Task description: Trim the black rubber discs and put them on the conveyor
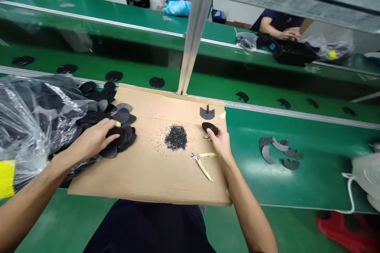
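My left hand (108,132) reaches into the pile of black oval discs (121,116) at the left side of the cardboard sheet (142,174). A yellow cover shows on one fingertip; its fingers are apart over the discs, and no disc is clearly gripped. In my right hand (220,140) a dark oval disc (210,128) is pinched, above the sheet's right side. Between the hands lies a heap of tiny black bits (176,137). Yellow-handled cutters (203,162) rest open below my right hand. Beyond it sits a curved black piece (207,113).
A clear plastic bag (38,114) of discs fills the left. Curved dark pieces (280,148) lie on the green table (246,182) at right. More pieces line the green strip (133,75) behind a metal post (194,27). A person (277,25) sits across, beside a black bin (293,53).
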`<state>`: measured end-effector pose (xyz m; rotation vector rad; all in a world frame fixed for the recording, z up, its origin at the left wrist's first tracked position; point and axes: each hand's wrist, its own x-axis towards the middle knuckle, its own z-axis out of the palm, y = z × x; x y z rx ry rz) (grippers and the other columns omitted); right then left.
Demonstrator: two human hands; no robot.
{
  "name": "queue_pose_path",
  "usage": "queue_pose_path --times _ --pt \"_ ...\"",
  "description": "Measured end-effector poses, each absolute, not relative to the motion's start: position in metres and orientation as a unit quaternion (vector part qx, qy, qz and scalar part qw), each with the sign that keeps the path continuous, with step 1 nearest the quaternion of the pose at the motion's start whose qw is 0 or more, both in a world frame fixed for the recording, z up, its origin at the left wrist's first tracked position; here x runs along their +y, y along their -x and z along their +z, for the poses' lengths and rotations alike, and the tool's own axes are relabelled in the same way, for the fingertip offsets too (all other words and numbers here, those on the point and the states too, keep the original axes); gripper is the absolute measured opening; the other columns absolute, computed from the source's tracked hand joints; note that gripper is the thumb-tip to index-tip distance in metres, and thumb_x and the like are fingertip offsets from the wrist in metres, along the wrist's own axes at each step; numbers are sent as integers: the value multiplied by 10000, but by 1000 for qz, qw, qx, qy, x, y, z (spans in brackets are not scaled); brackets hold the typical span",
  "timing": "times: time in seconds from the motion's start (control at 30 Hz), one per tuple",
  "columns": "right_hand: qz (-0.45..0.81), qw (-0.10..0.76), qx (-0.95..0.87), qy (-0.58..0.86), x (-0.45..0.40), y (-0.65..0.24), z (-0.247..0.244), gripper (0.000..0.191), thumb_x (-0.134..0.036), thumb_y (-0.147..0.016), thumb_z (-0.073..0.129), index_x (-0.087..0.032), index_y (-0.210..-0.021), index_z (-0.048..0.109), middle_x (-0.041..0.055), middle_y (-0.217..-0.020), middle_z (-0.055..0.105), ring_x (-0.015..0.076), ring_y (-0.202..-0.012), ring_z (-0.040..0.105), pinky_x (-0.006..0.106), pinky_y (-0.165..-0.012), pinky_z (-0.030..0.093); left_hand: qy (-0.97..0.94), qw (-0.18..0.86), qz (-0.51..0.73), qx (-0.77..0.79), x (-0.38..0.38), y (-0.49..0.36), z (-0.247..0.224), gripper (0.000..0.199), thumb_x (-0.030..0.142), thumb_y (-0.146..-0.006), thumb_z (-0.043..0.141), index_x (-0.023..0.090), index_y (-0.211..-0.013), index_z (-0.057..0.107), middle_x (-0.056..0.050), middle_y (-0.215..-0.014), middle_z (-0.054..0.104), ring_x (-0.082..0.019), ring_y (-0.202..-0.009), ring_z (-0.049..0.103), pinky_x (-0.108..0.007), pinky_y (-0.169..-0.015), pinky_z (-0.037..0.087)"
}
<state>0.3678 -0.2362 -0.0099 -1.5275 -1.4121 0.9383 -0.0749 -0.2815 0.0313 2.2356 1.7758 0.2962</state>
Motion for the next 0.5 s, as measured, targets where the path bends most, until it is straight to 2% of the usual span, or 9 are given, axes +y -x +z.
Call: queue_pose_path --times 0.07,0.17,0.3,0.37,0.43,0.5 --pt "414 443 -515 606 -233 -366 -9 392 -579 -774 731 -213 -840 605 -14 -547 621 146 -485 550 284 -517 479 -764 181 150 601 -278 68 42 386 608 -966 439 256 -995 595 -47 -908 694 -268 -801 680 -372 -736 561" --pt "464 481 -456 587 -223 -358 -4 447 -613 -731 759 -204 -840 616 -45 -522 554 101 -439 461 250 -458 401 -753 237 196 581 -264 46 59 429 626 -932 508 245 -1087 631 -54 -918 744 -243 -741 686 -335 -682 554" --pt "523 508 -405 552 -213 -344 3 477 -624 -689 802 -199 -819 629 -86 -496 434 67 -413 358 226 -397 282 -773 243 215 544 -223 9 69 405 541 -965 478 209 -1132 638 -82 -1026 762 -250 -915 720 -318 -776 556" --pt "547 513 -387 537 -213 -340 6 476 -611 -677 828 -203 -810 622 -126 -462 321 50 -385 270 215 -375 216 -801 210 166 536 -197 -5 69 323 429 -979 448 201 -1091 647 -91 -1083 757 -256 -1005 711 -326 -846 539" --pt "565 518 -371 525 -214 -339 5 464 -589 -679 845 -207 -808 617 -151 -443 251 38 -366 204 204 -365 177 -822 176 61 538 -173 -14 66 223 291 -936 463 190 -955 661 -101 -1014 759 -270 -984 708 -336 -846 519" --pt "576 529 -353 514 -216 -341 3 439 -566 -690 847 -208 -800 618 -137 -439 323 37 -357 244 196 -364 210 -830 157 -25 535 -154 -23 64 149 194 -852 511 178 -776 637 -125 -897 745 -295 -929 703 -353 -825 503"
